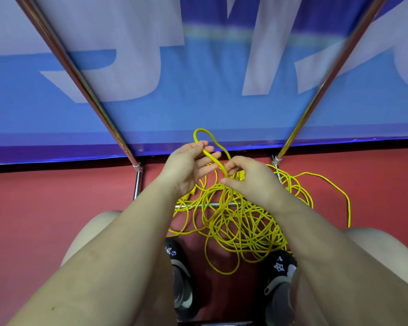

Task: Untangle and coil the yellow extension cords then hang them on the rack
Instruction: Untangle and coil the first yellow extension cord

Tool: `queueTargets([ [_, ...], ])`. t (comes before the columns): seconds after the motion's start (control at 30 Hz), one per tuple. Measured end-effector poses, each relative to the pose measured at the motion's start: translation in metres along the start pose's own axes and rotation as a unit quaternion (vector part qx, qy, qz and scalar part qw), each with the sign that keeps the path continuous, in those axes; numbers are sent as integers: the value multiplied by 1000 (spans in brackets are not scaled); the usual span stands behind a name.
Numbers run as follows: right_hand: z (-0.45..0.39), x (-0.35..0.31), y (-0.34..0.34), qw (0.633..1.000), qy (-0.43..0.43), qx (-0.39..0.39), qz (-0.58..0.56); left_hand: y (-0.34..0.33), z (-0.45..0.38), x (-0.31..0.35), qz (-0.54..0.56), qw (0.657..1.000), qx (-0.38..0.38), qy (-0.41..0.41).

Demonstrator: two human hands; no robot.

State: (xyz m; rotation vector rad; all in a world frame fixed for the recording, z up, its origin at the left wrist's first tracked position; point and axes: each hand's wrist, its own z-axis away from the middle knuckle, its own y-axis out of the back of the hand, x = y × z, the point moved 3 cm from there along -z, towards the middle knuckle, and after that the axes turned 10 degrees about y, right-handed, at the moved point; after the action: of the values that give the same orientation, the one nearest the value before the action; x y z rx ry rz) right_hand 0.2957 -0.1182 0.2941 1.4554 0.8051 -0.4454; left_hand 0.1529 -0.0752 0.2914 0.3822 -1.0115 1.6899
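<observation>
I see my left hand (189, 164) raised over the tangle, thumb and forefinger pinching one loop of cord (210, 147) that arches up in front of the blue banner (198, 90), the other fingers loosely spread beneath it. My right hand (247, 177) sits just beside it, fingers curled down and gripping the same strand where it drops toward the pile. The yellow extension cords (240, 222) lie in a loose tangle on the red floor (57, 196), draped over the low crossbar of the rack (137, 180), whose two chrome uprights slant away to either side. One strand trails off to the right. My dark shoes (278, 267) stand at the near edge of the pile.
</observation>
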Motion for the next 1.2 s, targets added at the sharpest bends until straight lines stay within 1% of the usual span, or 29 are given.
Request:
queueTargets([
  [0.07, -1, 0, 2, 1000, 11, 22, 7, -2, 2, 1, 30, 999, -11, 7],
  [0.13, -2, 0, 3, 998, 30, 61, 8, -4, 3, 2, 58, 998, -21, 7],
  [0.2, -3, -1, 4, 995, 50, 91, -3, -5, 4, 4, 64, 997, -36, 3],
  [0.27, -2, -4, 5, 994, 63, 94, -2, -6, 4, 5, 22, 999, -47, 0],
  [0.33, -1, -5, 5, 995, 57, 85, -15, -4, 1, 3, -69, 997, -42, -4],
  [0.4, -2, -5, 6, 993, 29, 92, -67, -4, 2, -2, -171, 985, -39, 3],
  [0.43, -3, -6, 7, 988, 9, 105, -116, -6, 3, -7, -218, 975, -49, 12],
  [0.5, -6, -4, 11, 965, -31, 146, -214, -11, 6, -14, -279, 956, -80, 43],
  [0.6, -7, 1, 16, 932, -97, 197, -288, -15, 11, -17, -263, 958, -98, 67],
  [0.73, -6, 4, 16, 894, -150, 220, -360, -15, 14, -17, -240, 965, -106, 21],
  [0.8, -5, 3, 16, 889, -160, 218, -369, -15, 13, -17, -243, 965, -101, -4],
  [0.87, -4, 3, 15, 892, -165, 215, -362, -15, 13, -15, -262, 960, -88, -33],
  [0.93, -5, 5, 13, 890, -172, 220, -360, -14, 12, -13, -299, 949, -72, -64],
  [1.03, -4, 6, 10, 887, -186, 226, -357, -15, 13, -15, -361, 926, -70, -88],
  [1.1, -4, 6, 8, 889, -186, 223, -354, -14, 12, -17, -394, 913, -65, -85],
  [1.2, -4, 4, 9, 885, -182, 228, -363, -12, 13, -19, -457, 884, -66, -69],
])
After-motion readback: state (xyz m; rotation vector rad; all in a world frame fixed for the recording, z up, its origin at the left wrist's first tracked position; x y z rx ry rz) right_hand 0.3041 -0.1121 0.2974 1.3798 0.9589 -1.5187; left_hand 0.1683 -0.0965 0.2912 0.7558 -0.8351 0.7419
